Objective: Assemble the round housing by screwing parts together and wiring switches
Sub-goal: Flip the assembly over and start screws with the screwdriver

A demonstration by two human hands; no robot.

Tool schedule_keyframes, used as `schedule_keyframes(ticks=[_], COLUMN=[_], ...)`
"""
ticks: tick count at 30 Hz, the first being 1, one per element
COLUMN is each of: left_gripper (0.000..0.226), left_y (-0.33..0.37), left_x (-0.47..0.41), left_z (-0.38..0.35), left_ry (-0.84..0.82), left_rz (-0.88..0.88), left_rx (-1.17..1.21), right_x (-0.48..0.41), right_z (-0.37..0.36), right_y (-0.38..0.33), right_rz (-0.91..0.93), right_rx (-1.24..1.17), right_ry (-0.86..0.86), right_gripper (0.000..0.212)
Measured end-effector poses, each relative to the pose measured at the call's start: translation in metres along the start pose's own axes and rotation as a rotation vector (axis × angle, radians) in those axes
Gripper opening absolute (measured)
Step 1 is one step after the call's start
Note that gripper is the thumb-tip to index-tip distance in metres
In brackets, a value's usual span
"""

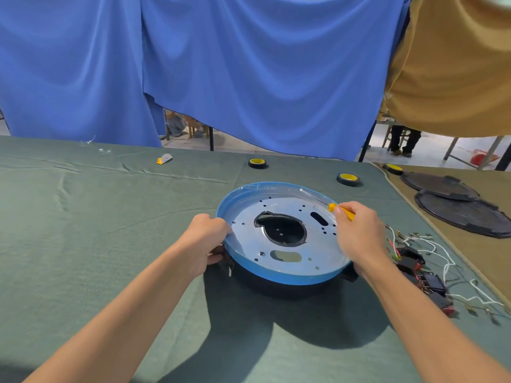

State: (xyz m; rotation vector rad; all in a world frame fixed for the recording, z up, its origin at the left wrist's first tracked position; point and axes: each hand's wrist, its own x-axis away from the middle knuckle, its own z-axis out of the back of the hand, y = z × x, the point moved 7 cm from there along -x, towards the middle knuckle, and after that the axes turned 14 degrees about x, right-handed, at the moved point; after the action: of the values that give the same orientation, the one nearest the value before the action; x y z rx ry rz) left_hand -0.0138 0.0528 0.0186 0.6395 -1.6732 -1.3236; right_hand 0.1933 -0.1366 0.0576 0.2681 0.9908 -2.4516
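One round housing [276, 276] is sitting mid-counter [110, 217], right in front of the person; it's a silver plate with a blue rim riding on a black base, and the big middle cutout is showing black underneath. Left hand [208, 239] is gripping the housing's left edge, fingers [218, 225] curling over the blue rim, thumb tucking under by the base. Right hand [359, 233] is holding one yellow-handled screwdriver [341, 210], its fingers wrapping tight round the handle while the hand is lying over the rim's right side; can't tell where the tip is landing.

Three tape rolls with yellow cores are lying along the far side: one [257, 163] behind the housing, one [347, 179] off its far right, one [392, 168] on the tan cloth [484, 258]; any print is too small to read. Two black round covers [464, 214] are overlapping on that cloth. A tangle of black switches [409, 261] with red bits and white wires [445, 269] is lying just right of the housing; can't count those cleanly. One small yellow-and-grey thing [164, 158] is sitting far back left.
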Motion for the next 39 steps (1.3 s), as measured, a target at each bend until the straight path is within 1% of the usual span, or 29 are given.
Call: schedule_keyframes(ticks=[3, 9, 12, 16, 21, 27, 34, 39], left_gripper=[0.013, 0.023, 0.021, 0.006, 0.011, 0.008, 0.002, 0.011], left_y=[0.002, -0.004, -0.006, -0.007, -0.006, -0.007, -0.009, -0.009], left_x=[0.001, -0.003, -0.006, -0.006, -0.006, -0.006, -0.005, -0.004], left_z=[-0.001, -0.003, 0.000, 0.003, 0.002, 0.000, 0.002, 0.002], left_ry=[0.003, 0.044, 0.033, 0.003, -0.005, -0.005, 0.010, 0.038], left_rz=[0.057, 0.091, 0.100, 0.117, 0.081, 0.081, 0.103, 0.096], left_rx=[0.118, 0.260, 0.237, 0.150, 0.152, 0.162, 0.217, 0.212], right_x=[-0.001, 0.004, 0.005, 0.007, 0.013, 0.012, 0.009, 0.010], right_z=[-0.002, -0.004, -0.004, -0.001, 0.011, 0.005, 0.011, -0.001], right_y=[-0.001, 0.003, 0.004, 0.002, -0.006, -0.002, -0.007, 0.003], right_rz=[-0.027, -0.118, -0.143, -0.129, -0.054, -0.085, -0.056, -0.125], right_rx=[-0.040, -0.157, -0.161, -0.159, -0.122, -0.091, -0.089, -0.117], right_ry=[0.027, 0.077, 0.095, 0.104, 0.189, 0.129, 0.172, 0.115], right_gripper=[0.024, 0.020, 0.020, 0.022, 0.024, 0.024, 0.024, 0.023])
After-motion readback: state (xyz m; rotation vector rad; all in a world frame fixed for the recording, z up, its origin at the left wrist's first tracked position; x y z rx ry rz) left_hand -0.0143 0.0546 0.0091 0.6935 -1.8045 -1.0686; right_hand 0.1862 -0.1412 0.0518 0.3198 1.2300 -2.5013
